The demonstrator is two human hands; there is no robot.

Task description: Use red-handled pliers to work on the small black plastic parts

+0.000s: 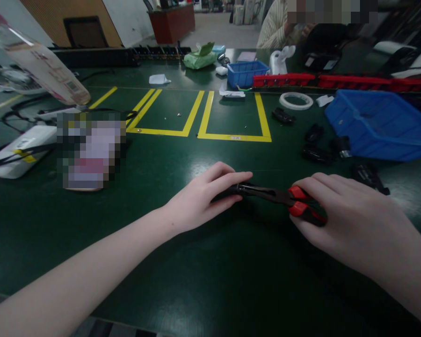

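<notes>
Low over the dark green table (182, 262), my right hand (340, 213) is closed around the red and black handles of a pair of pliers (277, 196). The pliers' black jaws point left. My left hand (203, 196) meets them there, its fingers curled over a small dark part that is mostly hidden under the fingers. The jaws reach that part at my left fingertips.
A large blue bin (382, 124) stands at the right, with several small black parts (315, 145) lying beside it. Farther back are a small blue basket (247, 74), a roll of white tape (296, 100), red trays (337, 80) and a seated person (277, 25). Yellow tape rectangles (233, 117) mark the table.
</notes>
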